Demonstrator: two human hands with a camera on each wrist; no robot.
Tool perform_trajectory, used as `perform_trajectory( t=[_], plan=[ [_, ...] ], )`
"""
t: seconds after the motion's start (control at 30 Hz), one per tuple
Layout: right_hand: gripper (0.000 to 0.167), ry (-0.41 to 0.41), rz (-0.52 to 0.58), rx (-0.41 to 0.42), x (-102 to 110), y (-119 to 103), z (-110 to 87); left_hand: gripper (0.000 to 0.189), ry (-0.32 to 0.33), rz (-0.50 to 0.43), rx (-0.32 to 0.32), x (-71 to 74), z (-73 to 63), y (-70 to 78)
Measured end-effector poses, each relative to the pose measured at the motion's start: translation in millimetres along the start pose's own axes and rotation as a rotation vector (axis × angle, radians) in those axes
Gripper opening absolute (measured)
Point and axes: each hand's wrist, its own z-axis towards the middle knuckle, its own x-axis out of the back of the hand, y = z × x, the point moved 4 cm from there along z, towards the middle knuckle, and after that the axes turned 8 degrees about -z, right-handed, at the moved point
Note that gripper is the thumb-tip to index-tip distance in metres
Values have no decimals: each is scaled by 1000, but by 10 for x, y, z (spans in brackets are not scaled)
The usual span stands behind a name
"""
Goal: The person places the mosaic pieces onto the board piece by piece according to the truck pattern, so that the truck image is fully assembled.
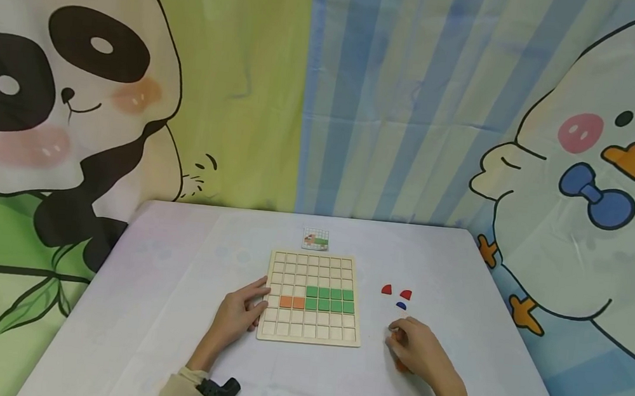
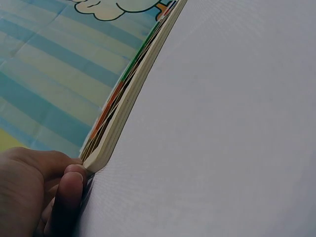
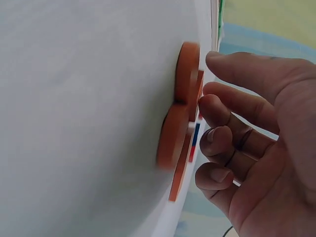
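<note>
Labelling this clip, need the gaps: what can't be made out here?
Head: loose orange pieces, mostly hidden by the right hand.
Head: small card, its details too small.
Left wrist: board, grid foreshortened nearly edge-on.
Left wrist: left hand, cut off by the frame edge.
Right wrist: exact orange count, pieces blurred and overlapping.

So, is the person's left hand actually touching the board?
Touching: the left wrist view shows the left hand with its fingertips right against the corner of the board, no gap between.
</note>
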Motion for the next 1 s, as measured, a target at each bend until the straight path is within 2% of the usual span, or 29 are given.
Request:
perform_trajectory(
  t=[0.23,0.43,0.8,1.0],
  plan=[
    [24,0,-4,-35,20,131,-95,40,0,8,-28,-1,-6,-6],
    [28,-28,14,-52,27,183,-134,39,0,20,-16,-3,-1,-4],
    [25,-12,51,-17,22,215,-155,40,3,18,-1,3,6,-7],
    [23,-13,61,-21,22,215,-159,40,7,10,-21,-2,0,-3]
  ],
)
